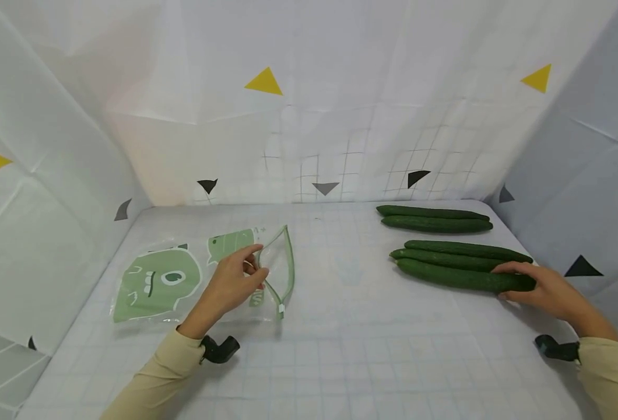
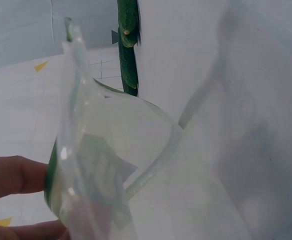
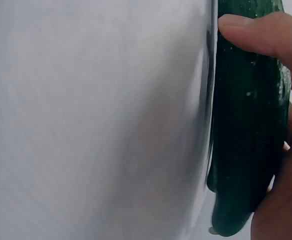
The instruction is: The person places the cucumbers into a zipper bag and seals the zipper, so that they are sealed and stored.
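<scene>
My left hand (image 1: 234, 281) pinches the rim of a clear zip bag (image 1: 157, 286) that lies on the left side of the table, printed with a green cartoon monster. The bag's green-edged mouth (image 1: 290, 262) gapes toward the right, with a white slider (image 1: 281, 308) at its near end. In the left wrist view, thumb and finger hold one side of the clear plastic (image 2: 81, 165). On the right, my right hand (image 1: 547, 291) grips the right end of the nearest cucumber (image 1: 445, 276), its thumb along the near side. That cucumber (image 3: 248, 120) fills the right wrist view's right side.
Behind the gripped cucumber lie two more, a middle one (image 1: 445, 258) and a far one (image 1: 466, 249), side by side. Farther back is another pair of cucumbers (image 1: 435, 224). White sheets with yellow and dark triangles (image 1: 266, 81) wall the table (image 1: 351, 350) at the back and sides.
</scene>
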Motion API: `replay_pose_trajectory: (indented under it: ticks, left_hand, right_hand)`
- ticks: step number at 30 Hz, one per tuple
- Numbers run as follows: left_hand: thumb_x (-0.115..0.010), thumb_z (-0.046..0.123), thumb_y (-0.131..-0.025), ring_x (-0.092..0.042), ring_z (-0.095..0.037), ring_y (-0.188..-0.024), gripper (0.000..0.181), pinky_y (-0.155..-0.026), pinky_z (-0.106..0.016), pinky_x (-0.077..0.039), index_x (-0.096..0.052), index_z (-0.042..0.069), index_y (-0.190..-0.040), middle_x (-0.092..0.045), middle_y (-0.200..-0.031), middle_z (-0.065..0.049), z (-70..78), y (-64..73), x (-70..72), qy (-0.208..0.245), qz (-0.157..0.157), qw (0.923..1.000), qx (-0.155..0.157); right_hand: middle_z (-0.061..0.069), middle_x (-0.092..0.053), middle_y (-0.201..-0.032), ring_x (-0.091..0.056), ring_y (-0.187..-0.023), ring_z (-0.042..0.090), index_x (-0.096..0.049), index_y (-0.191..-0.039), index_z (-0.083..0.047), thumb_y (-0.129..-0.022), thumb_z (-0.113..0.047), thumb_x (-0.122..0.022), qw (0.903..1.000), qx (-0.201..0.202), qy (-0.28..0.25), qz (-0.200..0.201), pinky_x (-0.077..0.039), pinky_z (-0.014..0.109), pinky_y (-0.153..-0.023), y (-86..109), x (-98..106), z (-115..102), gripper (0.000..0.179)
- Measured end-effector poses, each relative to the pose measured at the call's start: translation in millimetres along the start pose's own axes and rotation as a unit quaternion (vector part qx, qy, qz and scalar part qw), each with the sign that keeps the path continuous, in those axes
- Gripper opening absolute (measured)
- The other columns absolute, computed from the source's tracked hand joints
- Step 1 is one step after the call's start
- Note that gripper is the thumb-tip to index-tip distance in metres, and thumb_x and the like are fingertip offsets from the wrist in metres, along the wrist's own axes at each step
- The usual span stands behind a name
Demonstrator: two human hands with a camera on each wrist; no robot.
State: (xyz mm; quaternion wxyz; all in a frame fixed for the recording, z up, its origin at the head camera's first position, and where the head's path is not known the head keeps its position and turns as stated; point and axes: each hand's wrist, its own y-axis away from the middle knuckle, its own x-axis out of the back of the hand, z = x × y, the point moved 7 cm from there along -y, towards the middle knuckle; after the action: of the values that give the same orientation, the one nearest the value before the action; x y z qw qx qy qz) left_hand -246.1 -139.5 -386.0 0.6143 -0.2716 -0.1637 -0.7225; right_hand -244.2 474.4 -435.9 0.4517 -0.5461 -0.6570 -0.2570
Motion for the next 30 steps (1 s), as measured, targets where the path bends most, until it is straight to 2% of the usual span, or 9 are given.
replay_pose_trajectory:
  ticks: [4,5,7,9,11,14,19,26,30]
  left_hand:
    - [-0.069,0.011,-0.096,-0.068,-0.017,-0.079,0.058,-0.064,-0.033,-0.058,-0.052,-0.002,-0.150,-0.063,-0.100,-0.008,-1.0,0.5,1.9,0.005,-0.002,1.0000,0.000]
    - [-0.069,0.011,-0.096,-0.068,-0.017,-0.078,0.058,-0.064,-0.033,-0.058,-0.052,-0.002,-0.150,-0.063,-0.100,-0.008,-1.3,0.7,2.2,0.006,-0.002,1.0000,0.000]
    - [-0.069,0.011,-0.096,-0.068,-0.017,-0.077,0.058,-0.064,-0.033,-0.058,-0.051,-0.002,-0.150,-0.062,-0.100,-0.008,-1.8,1.0,2.2,0.007,-0.003,1.0000,0.001]
    - [-0.069,0.011,-0.096,-0.068,-0.016,-0.075,0.058,-0.064,-0.033,-0.058,-0.051,-0.002,-0.150,-0.062,-0.099,-0.008,-2.3,1.0,1.7,0.007,-0.004,1.0000,0.003]
    - [-0.069,0.011,-0.096,-0.068,-0.016,-0.074,0.058,-0.064,-0.033,-0.058,-0.051,-0.001,-0.150,-0.062,-0.099,-0.008,-3.0,0.8,0.9,0.009,-0.004,0.9999,0.005]
    - [-0.069,0.011,-0.096,-0.068,-0.015,-0.074,0.057,-0.064,-0.033,-0.058,-0.052,0.000,-0.150,-0.062,-0.099,-0.008,-3.7,0.3,-0.5,0.010,-0.004,0.9999,0.004]
    - [-0.069,0.011,-0.096,-0.068,-0.015,-0.076,0.058,-0.064,-0.032,-0.058,-0.052,0.000,-0.150,-0.062,-0.100,-0.008,-3.5,-0.1,-1.2,0.010,-0.005,0.9999,0.002]
    - [-0.069,0.011,-0.096,-0.067,-0.017,-0.080,0.058,-0.064,-0.032,-0.058,-0.051,-0.001,-0.150,-0.063,-0.101,-0.008,-3.1,0.3,-0.5,0.005,-0.005,1.0000,0.002]
    - [-0.070,0.012,-0.096,-0.067,-0.017,-0.082,0.058,-0.064,-0.032,-0.057,-0.052,-0.001,-0.150,-0.063,-0.101,-0.008,-2.9,0.5,-0.7,0.000,-0.004,1.0000,0.002]
  right_hand:
    - [0.022,-0.059,-0.135,-0.047,-0.121,0.022,-0.069,-0.133,-0.016,-0.085,-0.028,-0.089,0.9990,-0.041,-0.012,-0.015,-0.041,0.038,-0.088,-0.7,1,2,0.054]
    - [0.023,-0.058,-0.136,-0.047,-0.121,0.021,-0.069,-0.134,-0.016,-0.086,-0.028,-0.089,0.9987,-0.046,-0.015,-0.017,-0.041,0.039,-0.088,-0.8,2,2,0.054]
    - [0.021,-0.058,-0.136,-0.045,-0.118,0.009,-0.070,-0.135,-0.018,-0.087,-0.030,-0.088,0.9985,-0.051,-0.012,-0.017,-0.040,0.028,-0.082,-0.4,4,3,0.053]
    - [0.022,-0.057,-0.138,-0.044,-0.117,0.004,-0.069,-0.136,-0.018,-0.087,-0.030,-0.087,0.9980,-0.056,-0.016,-0.023,-0.041,0.025,-0.080,0.3,6,3,0.053]
    - [0.021,-0.057,-0.139,-0.041,-0.114,-0.006,-0.070,-0.136,-0.018,-0.087,-0.029,-0.088,0.9981,-0.056,-0.020,-0.017,-0.041,0.020,-0.079,0.9,9,3,0.053]
    - [0.018,-0.058,-0.138,-0.042,-0.111,-0.011,-0.071,-0.136,-0.018,-0.087,-0.026,-0.088,0.9981,-0.056,-0.026,0.001,-0.041,0.015,-0.079,1.2,16,-1,0.053]
    - [0.007,-0.059,-0.132,-0.048,-0.104,-0.009,-0.071,-0.136,-0.016,-0.088,-0.025,-0.087,0.9979,-0.055,-0.032,0.014,-0.044,0.015,-0.075,-1.6,29,-12,0.052]
    - [0.016,-0.060,-0.133,-0.050,-0.102,-0.012,-0.069,-0.138,-0.010,-0.088,-0.024,-0.087,0.9982,-0.051,-0.029,0.016,-0.045,0.012,-0.073,-5.9,47,-27,0.054]
    - [-0.004,-0.062,-0.128,-0.051,-0.103,-0.013,-0.070,-0.137,-0.009,-0.088,-0.021,-0.087,0.9987,-0.039,-0.029,0.018,-0.045,0.009,-0.074,-7.9,56,-33,0.053]
